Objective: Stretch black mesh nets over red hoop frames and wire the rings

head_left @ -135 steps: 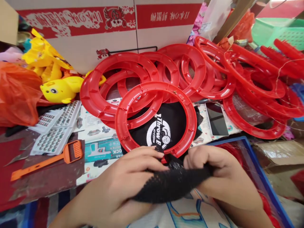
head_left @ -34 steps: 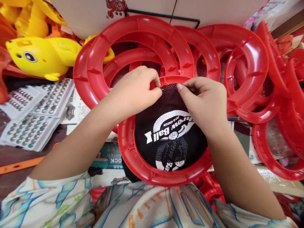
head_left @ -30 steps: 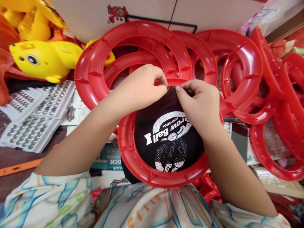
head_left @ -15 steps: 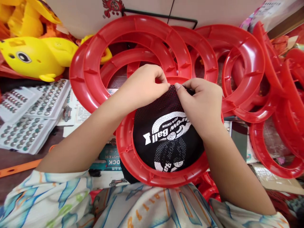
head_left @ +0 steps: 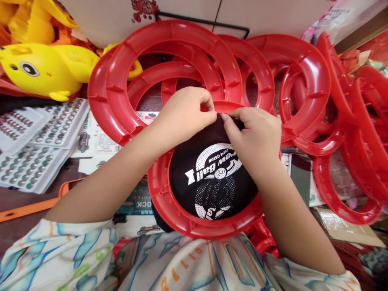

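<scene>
A black mesh cloth point(head_left: 184, 198) with white "Throw Ball" lettering lies in a red plastic ring point(head_left: 163, 208) close to my body. My left hand point(head_left: 189, 113) pinches the cloth's far edge between thumb and fingertips. Right beside it, my right hand point(head_left: 256, 133) pinches the same edge, its thumb on top of the mesh. The two hands almost meet near the ring's far side. My right hand covers part of the print and the ring's right side.
Several red rings point(head_left: 177, 30) are heaped beyond my hands, more red rings point(head_left: 321, 186) at the right. A yellow plastic toy point(head_left: 39, 74) lies at the left, above clear trays point(head_left: 27, 169) of small round pieces. An orange strap point(head_left: 27, 210) and a dark phone-like slab point(head_left: 300, 178) lie nearby.
Both hands have shifted slightly toward my body, still pinching the cloth's far edge. The view has moved a little; the cloth stays in the ring.
</scene>
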Demonstrator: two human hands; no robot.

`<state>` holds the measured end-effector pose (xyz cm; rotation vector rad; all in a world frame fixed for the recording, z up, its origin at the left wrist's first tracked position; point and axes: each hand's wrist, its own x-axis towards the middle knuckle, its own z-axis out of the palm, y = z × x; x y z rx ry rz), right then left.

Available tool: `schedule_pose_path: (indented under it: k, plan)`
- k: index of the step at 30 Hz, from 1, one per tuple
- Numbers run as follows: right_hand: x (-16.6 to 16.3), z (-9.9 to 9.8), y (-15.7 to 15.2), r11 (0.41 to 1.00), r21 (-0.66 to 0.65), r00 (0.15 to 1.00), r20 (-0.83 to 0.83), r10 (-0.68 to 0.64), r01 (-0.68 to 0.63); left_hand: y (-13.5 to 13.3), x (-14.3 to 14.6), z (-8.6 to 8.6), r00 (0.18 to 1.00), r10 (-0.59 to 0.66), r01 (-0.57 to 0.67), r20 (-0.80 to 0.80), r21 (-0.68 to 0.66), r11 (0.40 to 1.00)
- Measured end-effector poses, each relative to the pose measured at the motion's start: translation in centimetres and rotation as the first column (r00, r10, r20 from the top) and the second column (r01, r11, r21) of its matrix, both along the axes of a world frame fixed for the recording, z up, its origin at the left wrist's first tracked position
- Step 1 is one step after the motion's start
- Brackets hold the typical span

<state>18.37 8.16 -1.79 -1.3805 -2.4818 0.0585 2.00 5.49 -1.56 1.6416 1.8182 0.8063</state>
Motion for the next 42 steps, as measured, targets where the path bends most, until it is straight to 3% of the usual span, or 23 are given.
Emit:
schedule_pose_path:
  k: [6,12,15,21,30,42]
  plan:
    - [-0.4,0.1,-1.0,0.999,0.029,0.994,0.103,-0.041,0.038,-0.7,0.6,-0.4,0.99,0.031,-0.022,-0.135,0.068,0.997]
    - [1.2,1.0,-0.8,0.994,-0.095,0.97,-0.232,-0.066,0.045,-1.5,0.8,-1.0,0.993,-0.002,0.022,-0.114,0.179,0.984]
    - [1.8,1.0,-0.6,0.984,-0.165,0.946,-0.301,-0.12,0.072,-1.8,0.6,-1.3,0.992,-0.058,0.086,-0.109,0.269,0.959]
    - [1.5,0.5,-0.2,0.986,-0.146,0.939,-0.318,-0.129,0.086,-2.2,0.9,-1.9,0.955,-0.183,0.248,-0.234,0.293,0.923]
    - [1.6,0.3,-0.1,0.98,-0.151,0.925,-0.336,-0.175,0.13,-2.3,1.1,-2.0,0.935,-0.167,0.256,-0.314,0.266,0.929]
    - [1.2,0.4,0.3,0.971,-0.154,0.947,-0.237,-0.217,0.184,-2.3,1.4,-2.6,0.904,-0.141,0.274,-0.405,0.293,0.916]
